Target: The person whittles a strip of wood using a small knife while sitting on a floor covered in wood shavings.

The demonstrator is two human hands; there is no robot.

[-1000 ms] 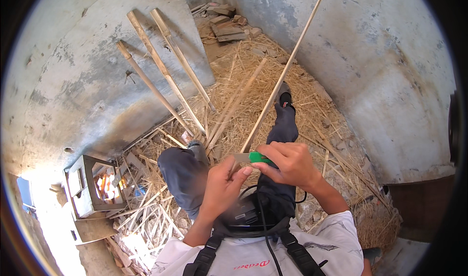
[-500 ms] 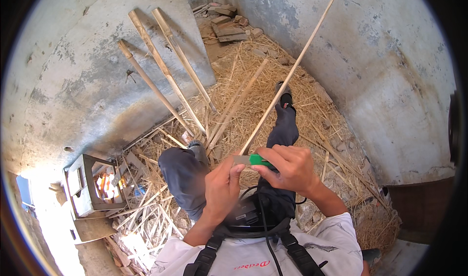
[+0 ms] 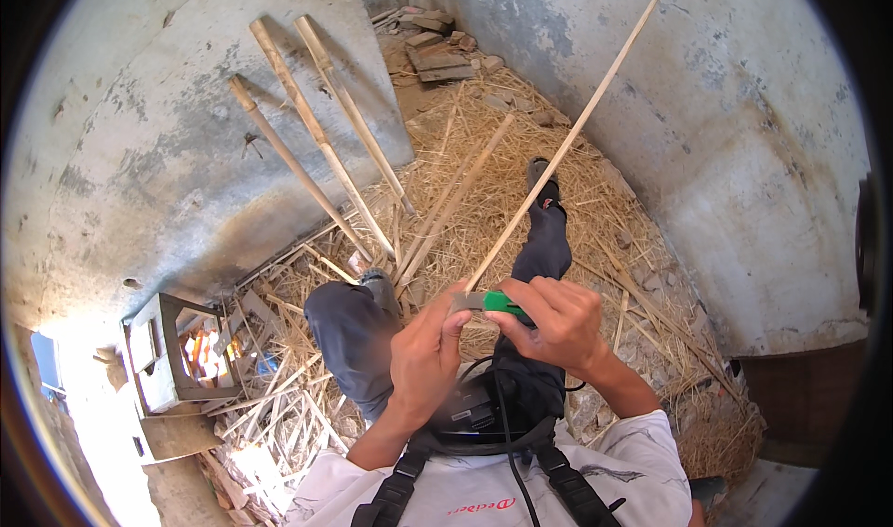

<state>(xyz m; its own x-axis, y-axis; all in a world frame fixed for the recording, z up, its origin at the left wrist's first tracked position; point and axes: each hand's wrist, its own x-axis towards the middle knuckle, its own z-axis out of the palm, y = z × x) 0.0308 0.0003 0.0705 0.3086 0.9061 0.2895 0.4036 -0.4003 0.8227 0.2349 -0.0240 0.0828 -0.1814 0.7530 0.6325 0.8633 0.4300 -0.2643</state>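
My right hand (image 3: 556, 322) grips a knife with a green handle (image 3: 502, 303) and a flat grey blade. The blade lies against the near end of a long thin bamboo strip (image 3: 577, 122) that rises up and to the right, out of the top of the picture. My left hand (image 3: 426, 352) pinches the strip's near end and the blade tip between thumb and fingers. Both hands are over my lap, with my legs in dark trousers (image 3: 352, 332) stretched over the straw.
Three bamboo poles (image 3: 316, 127) lean on the grey wall at left. Straw and bamboo offcuts (image 3: 465, 192) cover the floor. A small metal stove with fire (image 3: 191, 355) stands at lower left. Bricks (image 3: 433, 48) lie piled at the far end.
The far end of the bamboo strip has swung a little to the right. My hands have stayed close together on the strip and knife.
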